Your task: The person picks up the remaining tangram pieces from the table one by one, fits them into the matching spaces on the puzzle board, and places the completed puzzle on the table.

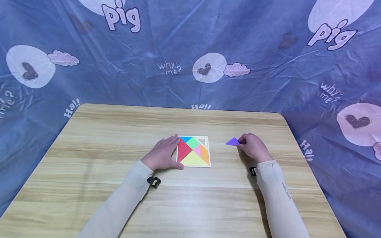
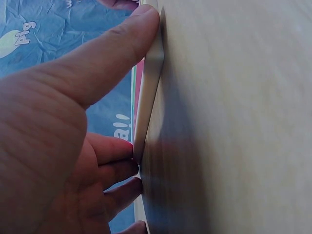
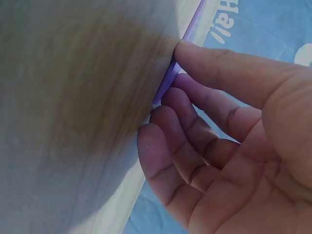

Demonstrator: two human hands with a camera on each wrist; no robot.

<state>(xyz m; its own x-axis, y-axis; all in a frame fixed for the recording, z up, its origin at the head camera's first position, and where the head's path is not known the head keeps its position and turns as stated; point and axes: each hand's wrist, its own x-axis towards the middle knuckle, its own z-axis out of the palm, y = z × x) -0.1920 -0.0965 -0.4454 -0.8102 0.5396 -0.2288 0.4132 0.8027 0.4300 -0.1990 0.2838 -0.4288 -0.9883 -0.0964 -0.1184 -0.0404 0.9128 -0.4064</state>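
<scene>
In the head view a tangram tray (image 1: 209, 155) with a pale frame lies flat on the wooden table. Large red (image 1: 184, 151) and yellow (image 1: 194, 160) triangles fill much of it, beside blue, green, pink and orange pieces. A triangular recess shows at its far right corner. Along the tray's left side rests my left hand (image 1: 162, 153), fingers extended at the edge and thumb against the near corner. To the right, my right hand (image 1: 254, 147) pinches a purple triangle piece (image 1: 232, 142) by its right end. From the right wrist, this purple piece (image 3: 168, 80) appears edge-on, low over the tabletop.
The light wood table (image 1: 134, 205) reaches back to a blue printed cloth (image 1: 166, 39) that hangs behind it and down both sides. Each wrist wears a small black device, one (image 1: 154, 181) on the left and another (image 1: 253, 171) on the right.
</scene>
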